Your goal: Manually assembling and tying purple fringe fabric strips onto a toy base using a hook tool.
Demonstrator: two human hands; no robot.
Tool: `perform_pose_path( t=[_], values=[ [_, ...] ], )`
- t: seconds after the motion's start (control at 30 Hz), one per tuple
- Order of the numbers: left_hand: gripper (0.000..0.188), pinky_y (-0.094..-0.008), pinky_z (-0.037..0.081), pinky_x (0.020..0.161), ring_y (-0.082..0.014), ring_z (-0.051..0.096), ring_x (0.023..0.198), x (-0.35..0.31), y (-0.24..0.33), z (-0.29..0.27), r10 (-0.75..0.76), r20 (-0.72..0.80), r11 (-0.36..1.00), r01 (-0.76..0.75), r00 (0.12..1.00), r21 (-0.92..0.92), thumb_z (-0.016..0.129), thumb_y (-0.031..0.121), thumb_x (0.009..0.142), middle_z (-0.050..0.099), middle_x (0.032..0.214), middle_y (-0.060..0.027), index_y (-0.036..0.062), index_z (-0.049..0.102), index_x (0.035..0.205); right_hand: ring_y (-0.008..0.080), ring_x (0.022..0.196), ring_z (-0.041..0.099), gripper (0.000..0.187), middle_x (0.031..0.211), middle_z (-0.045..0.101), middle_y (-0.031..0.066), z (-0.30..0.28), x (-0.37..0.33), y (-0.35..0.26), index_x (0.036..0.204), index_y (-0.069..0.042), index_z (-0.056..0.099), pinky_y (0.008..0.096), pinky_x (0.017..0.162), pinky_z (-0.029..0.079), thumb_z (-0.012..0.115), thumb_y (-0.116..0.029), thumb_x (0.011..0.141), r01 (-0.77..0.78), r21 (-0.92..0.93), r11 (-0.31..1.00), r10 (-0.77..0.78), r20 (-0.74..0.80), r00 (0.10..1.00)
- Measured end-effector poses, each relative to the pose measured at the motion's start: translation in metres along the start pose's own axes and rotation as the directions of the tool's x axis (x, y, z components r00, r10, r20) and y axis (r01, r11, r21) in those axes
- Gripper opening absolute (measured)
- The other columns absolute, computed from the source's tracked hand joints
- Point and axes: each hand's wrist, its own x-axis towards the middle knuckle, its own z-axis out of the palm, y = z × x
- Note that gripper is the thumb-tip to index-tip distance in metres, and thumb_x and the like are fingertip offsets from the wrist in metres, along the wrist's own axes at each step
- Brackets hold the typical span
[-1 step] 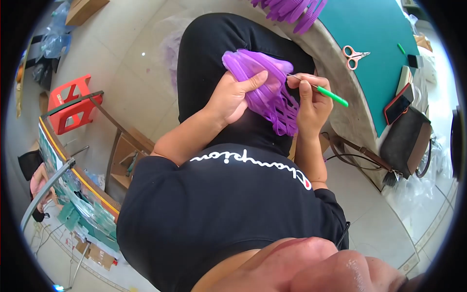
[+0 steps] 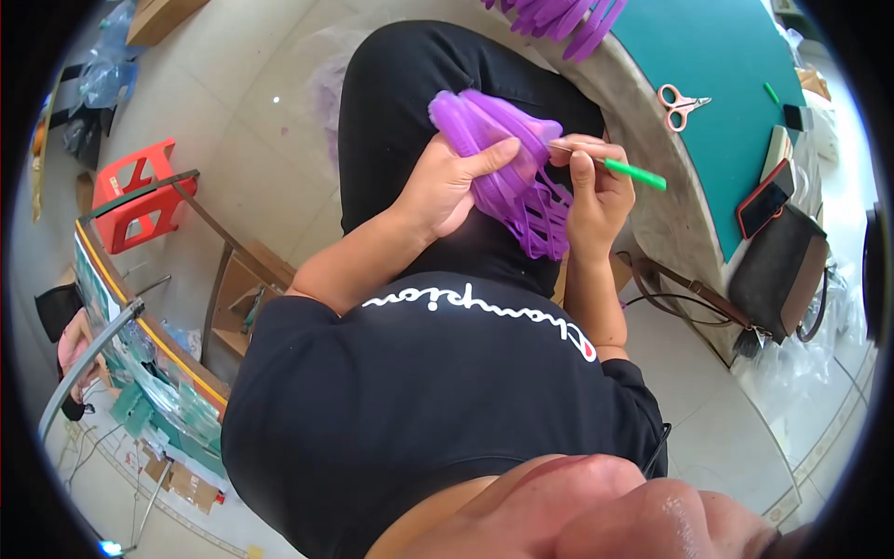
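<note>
My left hand (image 2: 449, 182) grips a bundle of soft purple translucent pieces (image 2: 507, 154), thumb pressed on top; thin purple strips hang from its lower side. In my right hand (image 2: 596, 186) is a tool with a bright green handle (image 2: 636, 174) and a thin metal shaft, pinched between thumb and fingers. Its shaft points left to the bundle's right edge; its tip is hidden there. Both hands are held over my lap, above black trousers (image 2: 396, 93).
To the right, a table with a green mat (image 2: 708, 56) bears pink-handled scissors (image 2: 683, 105), a phone (image 2: 764, 207) and more purple pieces (image 2: 568, 19). A dark handbag (image 2: 778, 270) is at its near end. A red stool (image 2: 140, 200) stands at left, beyond another worktable (image 2: 154, 317).
The purple bundle in my left hand has shifted very slightly. The green-handled tool has moved a little upward, and less of its metal shaft shows.
</note>
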Motion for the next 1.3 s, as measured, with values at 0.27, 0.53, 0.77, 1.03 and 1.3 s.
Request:
perform_pose_path(
  t=[0.27,0.53,0.77,1.03,1.3],
  values=[
    [0.044,-0.0345,0.051,0.089,-0.02,0.06,0.105,-0.002,-0.01,0.004,0.066,0.03,0.965,-0.071,0.997,0.251,0.07,0.002,0.083,0.063,0.11,-0.0109,0.0015,0.049,0.121,0.0199,0.086,0.064,0.013,0.1,0.065,0.0171,-0.007,-0.009,0.008,0.096,0.002,0.054,0.0308,0.078,0.052,0.056,-0.011,0.095,-0.074,0.138,0.988,0.073,0.016,0.997],
    [0.048,-0.0348,0.051,0.09,-0.021,0.06,0.107,0.003,-0.017,0.009,0.084,0.008,0.959,-0.083,0.996,0.27,0.07,0.001,0.082,0.063,0.109,-0.0106,0.0016,0.046,0.123,0.0212,0.087,0.065,0.013,0.098,0.066,0.018,-0.015,-0.016,0.016,0.098,0.001,0.053,0.0316,0.079,0.053,0.057,-0.01,0.095,-0.054,0.066,0.996,0.056,-0.024,0.998],
    [0.046,-0.0293,0.054,0.08,-0.0201,0.064,0.098,0.005,-0.031,0.001,0.137,0.051,0.909,-0.146,0.989,0.39,0.068,-0.002,0.082,0.063,0.107,-0.0105,0.0007,0.046,0.122,0.0271,0.08,0.069,0.006,0.091,0.068,0.0205,-0.037,0.011,0.023,0.096,0.0,0.059,0.036,0.071,0.056,0.059,0.001,0.09,0.579,-0.576,0.578,-0.611,0.165,0.774],
    [0.02,-0.0273,0.051,0.072,-0.0122,0.061,0.082,-0.004,-0.035,-0.016,-0.289,0.167,0.823,0.156,0.943,0.546,0.072,0.004,0.082,0.063,0.089,-0.0043,0.0008,0.062,0.098,0.0245,0.076,0.067,0.013,0.086,0.066,0.016,-0.115,0.099,-0.033,0.095,0.004,0.058,0.0324,0.068,0.055,0.054,-0.008,0.096,0.291,-0.739,0.608,-0.65,-0.253,0.717],
    [0.013,-0.0277,0.05,0.071,-0.0125,0.062,0.075,0.004,-0.025,0.004,-0.017,0.146,0.913,-0.044,0.989,0.405,0.062,0.014,0.091,0.064,0.082,-0.0053,0.002,0.06,0.097,0.0187,0.071,0.061,0.007,0.087,0.065,0.0112,-0.059,0.035,-0.03,0.093,0.002,0.059,0.0275,0.067,0.05,0.056,-0.004,0.092,0.103,-0.178,0.979,-0.111,-0.036,0.993]
  ],
)
